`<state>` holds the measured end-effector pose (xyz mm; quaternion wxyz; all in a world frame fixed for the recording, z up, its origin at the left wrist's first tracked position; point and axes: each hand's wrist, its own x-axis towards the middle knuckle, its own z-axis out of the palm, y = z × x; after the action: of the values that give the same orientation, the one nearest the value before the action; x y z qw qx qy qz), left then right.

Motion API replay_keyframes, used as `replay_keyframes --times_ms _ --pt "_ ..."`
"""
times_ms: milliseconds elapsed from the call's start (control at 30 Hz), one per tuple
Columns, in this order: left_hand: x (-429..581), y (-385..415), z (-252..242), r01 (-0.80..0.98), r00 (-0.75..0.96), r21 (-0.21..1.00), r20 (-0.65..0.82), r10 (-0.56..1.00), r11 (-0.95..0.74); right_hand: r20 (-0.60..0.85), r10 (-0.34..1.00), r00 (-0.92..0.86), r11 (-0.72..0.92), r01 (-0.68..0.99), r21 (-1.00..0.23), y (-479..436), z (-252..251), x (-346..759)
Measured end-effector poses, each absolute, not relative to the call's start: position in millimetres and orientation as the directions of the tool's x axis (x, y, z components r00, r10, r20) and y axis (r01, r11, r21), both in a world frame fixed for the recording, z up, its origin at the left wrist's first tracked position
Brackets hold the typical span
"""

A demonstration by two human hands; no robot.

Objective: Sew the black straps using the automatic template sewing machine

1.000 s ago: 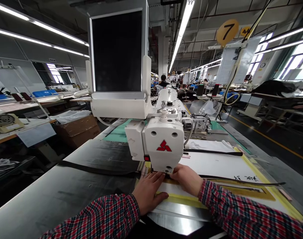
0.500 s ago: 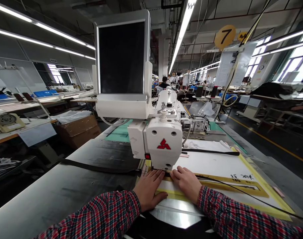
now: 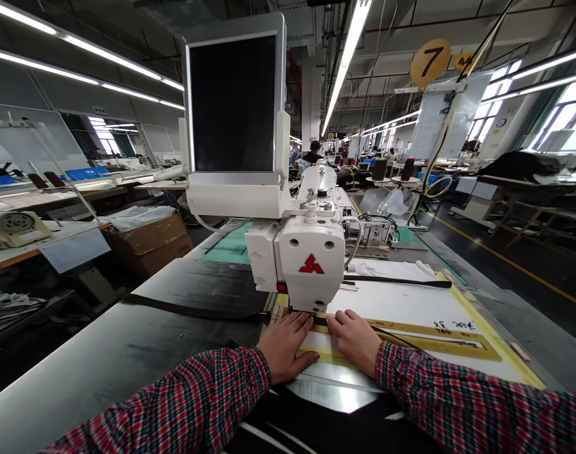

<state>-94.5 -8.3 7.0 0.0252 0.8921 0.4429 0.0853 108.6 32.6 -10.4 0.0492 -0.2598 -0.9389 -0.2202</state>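
Observation:
My left hand lies flat below the white sewing machine head, fingers stretched forward and thumb spread to the side. Its fingertips touch the left part of a narrow black strip. On the strip's right side my right hand is closed, with fingers bent and pressed together and the thumb hidden. From under this hand a thin black length trails off to the right. The needle area behind my fingertips is hidden. Beneath both hands is a white and yellow template with handwriting on it.
A monitor is mounted left of the machine head. One black band lies on the metal table at left, another black band across the white sheet. Black fabric hangs at the front edge. A cardboard box stands left.
Both hands keep nearly the same place at the strip. The view has shifted slightly, and my right forearm now covers more of the thin black length.

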Motion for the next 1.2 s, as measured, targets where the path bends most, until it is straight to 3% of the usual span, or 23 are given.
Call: replay_keyframes --times_ms 333,600,900,1200 --pt "-95.8 -7.7 5.0 0.78 0.602 0.11 0.138 0.787 -0.616 0.186 0.483 -0.855 0.75 0.514 0.417 30.9 -10.6 129.6" --pt "-95.0 -7.7 7.5 0.77 0.609 0.144 0.127 0.783 -0.622 0.194 0.473 -0.86 0.8 0.511 0.315 34.7 -5.9 144.3" --pt "-95.7 -6.1 6.0 0.782 0.601 0.129 0.097 0.793 -0.609 0.173 0.496 -0.851 0.797 0.525 0.297 36.0 -7.1 168.9" --pt "-94.9 -2.4 4.8 0.781 0.611 0.091 0.094 0.786 -0.618 0.057 0.557 -0.829 0.827 0.559 0.056 59.2 13.1 174.0"
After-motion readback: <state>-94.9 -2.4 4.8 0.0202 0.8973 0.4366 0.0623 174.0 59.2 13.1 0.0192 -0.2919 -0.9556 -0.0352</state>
